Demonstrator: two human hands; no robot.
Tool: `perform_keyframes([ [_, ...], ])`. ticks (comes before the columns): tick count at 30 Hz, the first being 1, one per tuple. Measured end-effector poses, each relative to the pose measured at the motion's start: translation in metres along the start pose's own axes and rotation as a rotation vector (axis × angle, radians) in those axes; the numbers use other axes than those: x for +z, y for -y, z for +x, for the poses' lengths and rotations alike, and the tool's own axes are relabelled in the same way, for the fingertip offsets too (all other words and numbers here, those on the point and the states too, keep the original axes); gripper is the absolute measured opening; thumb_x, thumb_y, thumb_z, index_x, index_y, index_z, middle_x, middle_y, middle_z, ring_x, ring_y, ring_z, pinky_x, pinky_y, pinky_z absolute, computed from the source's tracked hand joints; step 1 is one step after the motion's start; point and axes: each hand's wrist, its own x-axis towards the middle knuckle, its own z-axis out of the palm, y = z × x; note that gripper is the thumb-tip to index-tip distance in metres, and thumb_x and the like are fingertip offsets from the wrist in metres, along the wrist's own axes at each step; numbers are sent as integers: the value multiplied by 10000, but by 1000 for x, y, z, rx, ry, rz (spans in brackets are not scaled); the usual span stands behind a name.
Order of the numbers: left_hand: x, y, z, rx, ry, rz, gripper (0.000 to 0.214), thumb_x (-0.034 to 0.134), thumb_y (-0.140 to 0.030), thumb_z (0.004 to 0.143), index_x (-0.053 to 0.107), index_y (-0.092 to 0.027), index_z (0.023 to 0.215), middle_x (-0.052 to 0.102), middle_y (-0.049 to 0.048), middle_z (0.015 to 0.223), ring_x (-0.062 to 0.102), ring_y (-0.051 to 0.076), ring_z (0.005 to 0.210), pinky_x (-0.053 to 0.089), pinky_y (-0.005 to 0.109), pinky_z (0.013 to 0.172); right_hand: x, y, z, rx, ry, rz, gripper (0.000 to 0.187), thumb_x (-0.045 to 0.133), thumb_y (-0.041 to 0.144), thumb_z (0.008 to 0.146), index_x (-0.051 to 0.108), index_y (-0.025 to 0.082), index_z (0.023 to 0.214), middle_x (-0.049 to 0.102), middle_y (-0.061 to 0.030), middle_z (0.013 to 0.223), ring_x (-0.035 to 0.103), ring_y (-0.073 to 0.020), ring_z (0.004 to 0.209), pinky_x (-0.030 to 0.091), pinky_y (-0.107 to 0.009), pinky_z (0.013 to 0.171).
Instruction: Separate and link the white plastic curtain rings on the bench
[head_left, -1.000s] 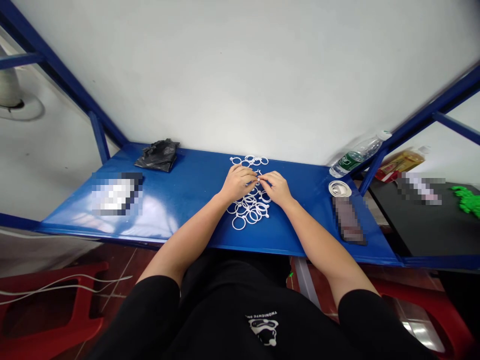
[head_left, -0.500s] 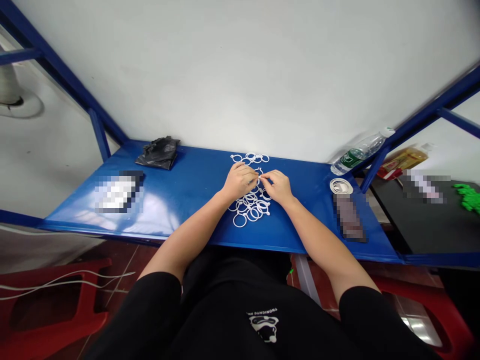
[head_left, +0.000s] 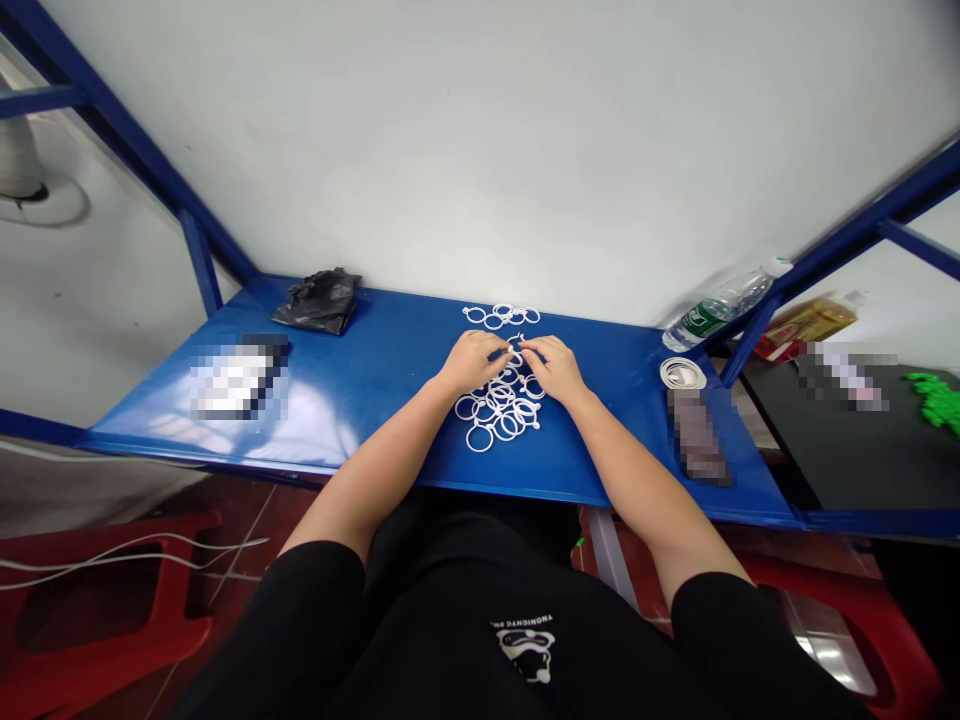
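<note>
My left hand (head_left: 475, 362) and my right hand (head_left: 553, 368) meet over the middle of the blue table (head_left: 375, 385). Between their fingertips is a thin white plastic ring (head_left: 516, 338), partly hidden by the fingers. Thumb and fingers of each hand are pinched at its ends, which look slightly apart. Under and in front of the hands lies a loose pile of similar white rings (head_left: 507, 425), each with a small knob. Several more white rings (head_left: 493, 321) form a group beyond the hands, by the wall.
A crumpled black plastic bag (head_left: 319, 302) and a blurred-out item (head_left: 236, 378) lie at the left. To the right are a water bottle (head_left: 709, 315), a coiled white cable (head_left: 682, 374) and a dark phone-like object (head_left: 699, 435). Blue metal frame bars (head_left: 199, 262) rise at both sides.
The fingertips of my two hands have moved slightly apart, and the gap between the ring's ends shows more. The ring piles look the same.
</note>
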Motion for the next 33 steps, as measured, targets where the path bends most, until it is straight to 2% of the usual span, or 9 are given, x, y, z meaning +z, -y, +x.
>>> perform_keyframes([
  [3, 0, 7, -2, -72, 34, -61, 236, 595, -318, 1017, 805, -210, 1026, 802, 47, 939, 717, 188, 841, 521, 325, 825, 4, -12, 1, 64, 72, -106, 350, 568, 312, 1028, 748, 230, 1317, 716, -123, 1394, 606, -330, 1324, 467, -560, 1155],
  [5, 2, 11, -3, -150, 61, -86, 247, 610, -330, 1006, 806, -218, 1107, 773, 11, 815, 687, 167, 732, 512, 294, 740, 8, -19, 1, 137, 135, -167, 362, 636, 330, 992, 747, 251, 1327, 659, -129, 1480, 542, -365, 1403, 423, -616, 1182],
  [7, 3, 15, -4, -216, 75, -95, 323, 642, -336, 988, 769, -223, 1262, 746, -18, 743, 673, 161, 686, 506, 282, 705, 10, -23, 1, 186, 172, -190, 353, 685, 359, 966, 761, 275, 1300, 645, -120, 1498, 520, -379, 1425, 404, -643, 1186],
  [9, 4, 17, -5, -222, 82, -84, 359, 662, -330, 973, 758, -231, 1305, 764, -12, 774, 696, 173, 732, 517, 287, 726, 10, -23, 2, 189, 177, -180, 304, 710, 359, 947, 783, 281, 1232, 674, -105, 1457, 549, -367, 1395, 418, -631, 1175],
  [14, 3, 15, -3, -132, 93, -15, 213, 665, -361, 969, 846, -267, 907, 791, 26, 878, 718, 204, 868, 547, 336, 828, 8, -21, 3, 168, 131, -132, 95, 696, 259, 926, 790, 273, 928, 770, -61, 1252, 658, -322, 1231, 493, -579, 1104],
  [18, 2, 13, -3, -163, 75, -49, 249, 662, -404, 987, 842, -254, 902, 783, 37, 916, 710, 197, 875, 551, 339, 851, 4, -20, 3, 191, 87, -104, 90, 685, 242, 939, 768, 257, 910, 778, -79, 1225, 676, -316, 1197, 505, -565, 1092],
  [25, 5, 14, -3, -245, -34, -159, 381, 604, -431, 1042, 747, -201, 1309, 785, 85, 1147, 729, 218, 997, 575, 362, 934, -1, 1, 1, -47, 14, -4, 152, 640, 316, 1014, 788, 281, 1016, 740, -63, 1360, 634, -292, 1290, 479, -550, 1145],
  [28, 6, 15, -2, -226, -69, -219, 375, 519, -406, 1085, 758, -202, 1289, 786, 88, 1207, 729, 225, 1110, 568, 363, 1006, -1, 9, -1, -124, 34, 13, 176, 634, 348, 1028, 802, 295, 1016, 741, -36, 1375, 634, -282, 1280, 488, -542, 1144],
  [33, 6, 10, -1, -182, -99, -335, 287, 590, -377, 1048, 811, -214, 1133, 813, 60, 1067, 749, 189, 958, 594, 324, 906, 1, 6, -1, -129, 16, 18, 159, 661, 322, 1003, 816, 311, 1034, 761, -16, 1347, 646, -291, 1277, 504, -568, 1134],
])
